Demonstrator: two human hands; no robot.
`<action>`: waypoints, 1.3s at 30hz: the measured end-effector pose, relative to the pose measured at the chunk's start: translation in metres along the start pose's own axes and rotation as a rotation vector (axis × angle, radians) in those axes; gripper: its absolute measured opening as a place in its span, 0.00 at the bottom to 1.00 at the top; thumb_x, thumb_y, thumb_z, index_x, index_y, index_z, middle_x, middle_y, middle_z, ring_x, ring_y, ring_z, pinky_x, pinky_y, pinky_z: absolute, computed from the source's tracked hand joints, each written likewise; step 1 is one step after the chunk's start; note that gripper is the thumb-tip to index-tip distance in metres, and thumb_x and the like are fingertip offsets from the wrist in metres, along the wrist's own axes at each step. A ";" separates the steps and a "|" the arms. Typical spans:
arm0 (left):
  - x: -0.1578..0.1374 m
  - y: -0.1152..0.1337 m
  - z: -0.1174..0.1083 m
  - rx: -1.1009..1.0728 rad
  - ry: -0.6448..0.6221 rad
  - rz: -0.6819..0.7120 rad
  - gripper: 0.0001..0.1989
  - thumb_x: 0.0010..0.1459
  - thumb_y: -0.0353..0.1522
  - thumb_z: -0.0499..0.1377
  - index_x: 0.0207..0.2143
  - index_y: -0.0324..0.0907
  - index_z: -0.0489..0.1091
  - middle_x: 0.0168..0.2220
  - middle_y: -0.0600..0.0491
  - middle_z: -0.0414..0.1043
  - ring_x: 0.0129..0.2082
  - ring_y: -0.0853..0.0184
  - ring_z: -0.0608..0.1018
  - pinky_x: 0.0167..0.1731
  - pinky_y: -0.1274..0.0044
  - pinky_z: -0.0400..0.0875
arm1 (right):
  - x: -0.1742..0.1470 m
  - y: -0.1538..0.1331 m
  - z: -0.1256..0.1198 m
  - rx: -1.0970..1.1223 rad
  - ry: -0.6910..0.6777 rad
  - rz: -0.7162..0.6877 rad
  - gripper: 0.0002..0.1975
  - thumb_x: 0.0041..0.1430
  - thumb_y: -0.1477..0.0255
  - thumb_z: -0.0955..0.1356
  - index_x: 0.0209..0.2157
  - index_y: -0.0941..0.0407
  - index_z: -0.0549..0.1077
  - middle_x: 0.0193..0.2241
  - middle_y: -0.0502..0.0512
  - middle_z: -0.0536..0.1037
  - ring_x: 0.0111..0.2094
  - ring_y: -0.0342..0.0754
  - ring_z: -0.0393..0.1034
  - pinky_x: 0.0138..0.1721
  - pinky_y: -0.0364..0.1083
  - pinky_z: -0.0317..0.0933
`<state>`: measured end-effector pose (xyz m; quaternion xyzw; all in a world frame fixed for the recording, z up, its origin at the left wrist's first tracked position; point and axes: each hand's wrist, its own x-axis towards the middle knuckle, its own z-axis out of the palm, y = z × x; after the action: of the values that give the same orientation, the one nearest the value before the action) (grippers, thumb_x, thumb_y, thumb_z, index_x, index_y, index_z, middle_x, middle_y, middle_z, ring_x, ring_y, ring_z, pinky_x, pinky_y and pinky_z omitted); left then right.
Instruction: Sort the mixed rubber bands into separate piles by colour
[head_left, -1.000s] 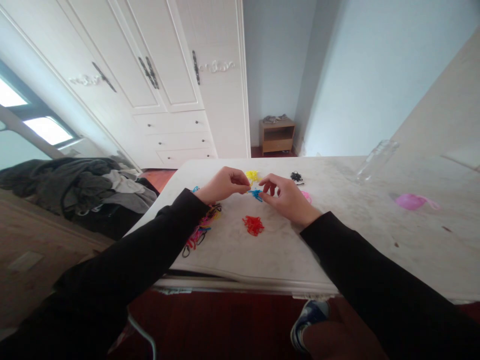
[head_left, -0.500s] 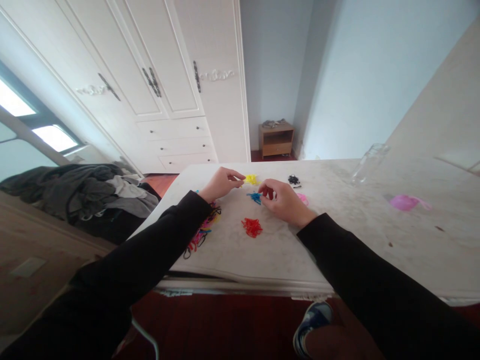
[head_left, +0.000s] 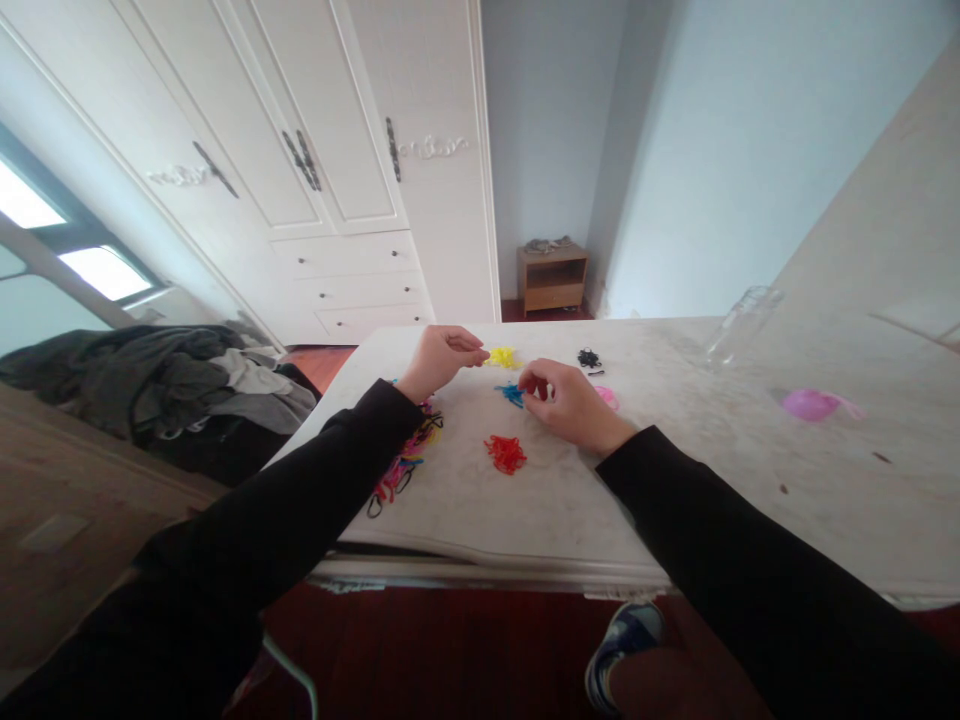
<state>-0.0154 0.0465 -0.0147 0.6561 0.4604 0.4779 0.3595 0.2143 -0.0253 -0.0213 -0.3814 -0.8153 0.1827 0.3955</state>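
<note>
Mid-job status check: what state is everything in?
left hand, fingers bent beside yellow bands, grip unclear
right hand, fingers curled at blue bands, grip unclear
yellow bands, heaped
blue bands, heaped
red bands, heaped
black bands, heaped
pink bands, partly hidden
mixed bands, strewn
glass jar, seemingly upright
wardrobe doors, shut
drawers, shut

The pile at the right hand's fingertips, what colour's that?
It's a blue stringy pile, in the head view.

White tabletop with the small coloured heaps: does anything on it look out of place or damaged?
One thin black band appears to stray just outside the small heap of black bands, on its near side. Also, two dark-brown marks interrupt the pale surface at right; chips or stains, I cannot tell.
</note>
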 end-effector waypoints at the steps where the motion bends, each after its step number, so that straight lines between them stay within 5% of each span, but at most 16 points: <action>1: 0.000 0.000 0.000 -0.006 0.000 0.001 0.23 0.35 0.40 0.79 0.28 0.36 0.76 0.28 0.46 0.81 0.28 0.64 0.82 0.32 0.72 0.78 | 0.000 0.000 0.000 0.001 -0.001 -0.002 0.06 0.51 0.81 0.67 0.30 0.56 0.72 0.26 0.48 0.71 0.27 0.43 0.63 0.31 0.43 0.55; 7: -0.003 0.002 0.001 0.023 -0.030 0.005 0.19 0.42 0.37 0.77 0.33 0.35 0.78 0.35 0.44 0.83 0.38 0.61 0.85 0.45 0.68 0.80 | -0.001 0.001 0.001 0.003 0.001 -0.020 0.06 0.51 0.81 0.67 0.30 0.56 0.72 0.27 0.48 0.72 0.27 0.43 0.63 0.32 0.44 0.55; 16: -0.005 0.012 0.000 0.030 -0.181 0.049 0.14 0.51 0.30 0.69 0.42 0.35 0.80 0.48 0.41 0.82 0.48 0.60 0.83 0.52 0.67 0.77 | -0.001 -0.002 0.000 0.019 -0.008 -0.022 0.05 0.52 0.81 0.67 0.30 0.56 0.72 0.28 0.49 0.73 0.27 0.43 0.63 0.33 0.44 0.57; 22: 0.003 0.020 -0.031 0.128 -0.191 0.095 0.09 0.51 0.31 0.67 0.36 0.38 0.80 0.37 0.45 0.83 0.38 0.65 0.83 0.44 0.73 0.78 | -0.001 0.000 -0.001 0.011 -0.020 -0.020 0.06 0.51 0.82 0.67 0.29 0.56 0.71 0.28 0.49 0.72 0.28 0.43 0.63 0.33 0.44 0.57; 27: 0.010 0.020 -0.068 0.412 -0.447 0.082 0.08 0.49 0.35 0.67 0.31 0.40 0.80 0.30 0.49 0.81 0.29 0.68 0.79 0.32 0.77 0.72 | -0.001 0.000 -0.002 0.010 -0.033 -0.019 0.07 0.51 0.83 0.67 0.28 0.56 0.71 0.28 0.49 0.72 0.28 0.43 0.63 0.33 0.44 0.56; 33: 0.007 0.026 -0.083 0.614 -0.853 -0.062 0.15 0.45 0.37 0.72 0.37 0.41 0.80 0.32 0.53 0.82 0.29 0.71 0.78 0.33 0.79 0.68 | -0.001 0.000 -0.001 -0.004 -0.035 -0.031 0.08 0.50 0.84 0.67 0.28 0.57 0.70 0.27 0.49 0.71 0.28 0.42 0.63 0.33 0.43 0.56; 39: 0.005 0.024 -0.081 0.499 -0.905 -0.172 0.19 0.44 0.33 0.73 0.40 0.42 0.78 0.32 0.53 0.82 0.31 0.67 0.82 0.32 0.79 0.71 | -0.001 0.000 -0.001 -0.012 -0.040 -0.027 0.08 0.50 0.84 0.67 0.27 0.57 0.71 0.27 0.48 0.71 0.28 0.42 0.63 0.32 0.43 0.56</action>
<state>-0.0866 0.0461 0.0318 0.8225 0.4111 -0.0088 0.3930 0.2157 -0.0263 -0.0210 -0.3689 -0.8293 0.1802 0.3792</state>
